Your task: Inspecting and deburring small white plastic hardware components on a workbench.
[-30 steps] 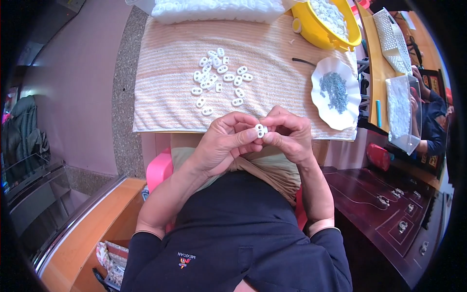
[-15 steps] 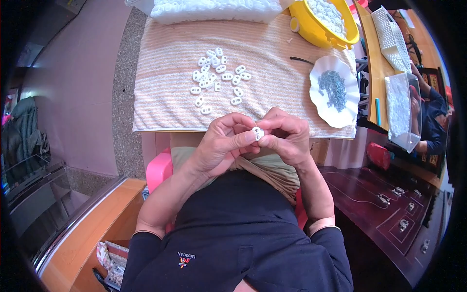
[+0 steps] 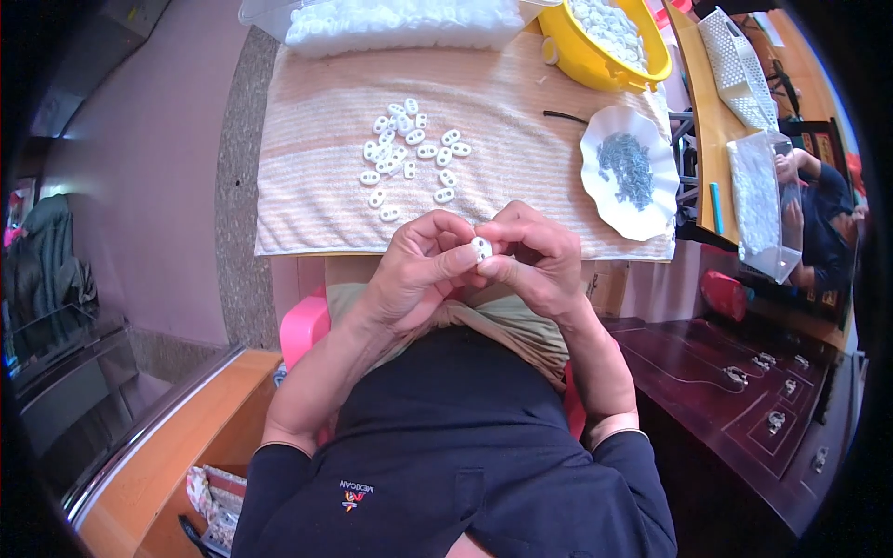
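Between both hands, just off the near edge of the table, is a small white oval plastic piece with two dark holes [image 3: 481, 249]. My left hand [image 3: 423, 270] pinches it from the left with thumb and fingers. My right hand [image 3: 535, 256] grips its right side between thumb and forefinger; whether those fingertips hold anything smaller is hidden. Beyond my left hand, a loose group of similar white two-hole pieces [image 3: 391, 164] lies on the striped towel [image 3: 316, 200]. To the right stands a white scalloped plate [image 3: 595, 200] bearing a heap of small grey metal screws [image 3: 625, 169].
A clear bin of white pieces [image 3: 405, 26] and a yellow basket [image 3: 588, 58] line the far edge. One dark thin rod [image 3: 564, 115] lies near the plate. At right, another person [image 3: 828, 219] works beside a clear box [image 3: 763, 209] and a white perforated basket [image 3: 737, 70].
Both hands have shifted slightly left in the picture with the white piece, and the table items have shifted too, as the view has turned a little. The grip looks the same.
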`<action>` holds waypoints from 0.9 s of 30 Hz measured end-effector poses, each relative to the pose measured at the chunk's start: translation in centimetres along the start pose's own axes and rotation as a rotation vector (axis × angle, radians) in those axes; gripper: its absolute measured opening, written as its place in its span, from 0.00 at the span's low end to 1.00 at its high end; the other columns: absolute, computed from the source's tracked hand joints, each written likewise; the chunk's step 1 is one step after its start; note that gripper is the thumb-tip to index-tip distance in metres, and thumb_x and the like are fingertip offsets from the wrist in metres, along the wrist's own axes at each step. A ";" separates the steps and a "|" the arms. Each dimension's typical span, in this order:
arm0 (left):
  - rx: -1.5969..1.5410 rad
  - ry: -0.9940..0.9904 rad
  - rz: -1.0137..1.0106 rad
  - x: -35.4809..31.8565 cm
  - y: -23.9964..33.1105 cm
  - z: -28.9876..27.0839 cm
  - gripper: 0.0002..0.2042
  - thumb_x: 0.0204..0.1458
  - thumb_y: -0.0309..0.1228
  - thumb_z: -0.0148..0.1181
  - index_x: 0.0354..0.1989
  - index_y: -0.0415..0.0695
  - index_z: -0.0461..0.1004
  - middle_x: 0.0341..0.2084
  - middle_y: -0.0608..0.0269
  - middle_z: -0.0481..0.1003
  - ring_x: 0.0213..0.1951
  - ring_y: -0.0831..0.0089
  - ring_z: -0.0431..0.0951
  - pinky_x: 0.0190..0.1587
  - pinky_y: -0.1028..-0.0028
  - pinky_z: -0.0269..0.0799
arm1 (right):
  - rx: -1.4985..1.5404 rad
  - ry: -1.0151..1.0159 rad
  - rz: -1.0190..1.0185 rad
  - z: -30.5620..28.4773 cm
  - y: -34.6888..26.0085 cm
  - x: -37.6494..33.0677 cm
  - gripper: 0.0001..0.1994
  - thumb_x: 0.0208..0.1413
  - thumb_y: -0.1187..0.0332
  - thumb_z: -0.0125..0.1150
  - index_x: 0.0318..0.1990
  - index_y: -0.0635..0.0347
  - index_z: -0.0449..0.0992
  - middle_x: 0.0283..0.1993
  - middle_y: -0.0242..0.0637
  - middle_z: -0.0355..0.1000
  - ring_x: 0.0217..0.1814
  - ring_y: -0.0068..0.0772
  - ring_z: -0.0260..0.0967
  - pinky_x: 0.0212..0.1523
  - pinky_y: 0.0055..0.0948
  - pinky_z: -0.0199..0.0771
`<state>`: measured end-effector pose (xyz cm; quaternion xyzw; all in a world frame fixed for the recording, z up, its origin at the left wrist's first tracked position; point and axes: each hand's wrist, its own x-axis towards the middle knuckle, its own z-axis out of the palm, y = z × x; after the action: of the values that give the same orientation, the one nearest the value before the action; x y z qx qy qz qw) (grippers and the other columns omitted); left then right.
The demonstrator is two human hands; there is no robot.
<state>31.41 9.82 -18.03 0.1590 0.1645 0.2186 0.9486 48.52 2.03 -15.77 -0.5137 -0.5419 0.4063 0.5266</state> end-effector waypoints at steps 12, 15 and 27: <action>0.032 -0.024 -0.033 -0.1 0.0 -0.1 0.08 0.52 0.22 0.63 0.37 0.39 0.71 0.33 0.61 0.76 0.34 0.75 0.77 0.37 0.77 0.77 | -0.002 -0.015 -0.015 -0.1 -0.6 -0.1 0.16 0.46 0.77 0.71 0.45 0.66 0.78 0.34 0.38 0.72 0.34 0.23 0.70 0.32 0.19 0.70; 0.040 -0.036 -0.041 -0.3 0.0 -0.2 0.07 0.51 0.23 0.64 0.35 0.39 0.71 0.32 0.60 0.76 0.34 0.76 0.77 0.37 0.77 0.76 | -0.020 -0.010 -0.044 0.0 -1.0 0.1 0.16 0.46 0.76 0.71 0.44 0.65 0.79 0.33 0.37 0.72 0.33 0.24 0.70 0.32 0.19 0.68; 0.018 -0.051 -0.049 -0.5 0.0 0.2 0.06 0.51 0.24 0.65 0.32 0.40 0.72 0.33 0.59 0.77 0.34 0.74 0.78 0.38 0.75 0.76 | -0.020 -0.001 -0.071 0.2 -1.4 -0.2 0.16 0.46 0.75 0.71 0.45 0.63 0.79 0.32 0.35 0.72 0.33 0.23 0.68 0.32 0.20 0.66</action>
<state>31.04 9.52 -17.70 0.1689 0.1460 0.1897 0.9561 48.11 1.67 -14.44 -0.4993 -0.5641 0.3821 0.5353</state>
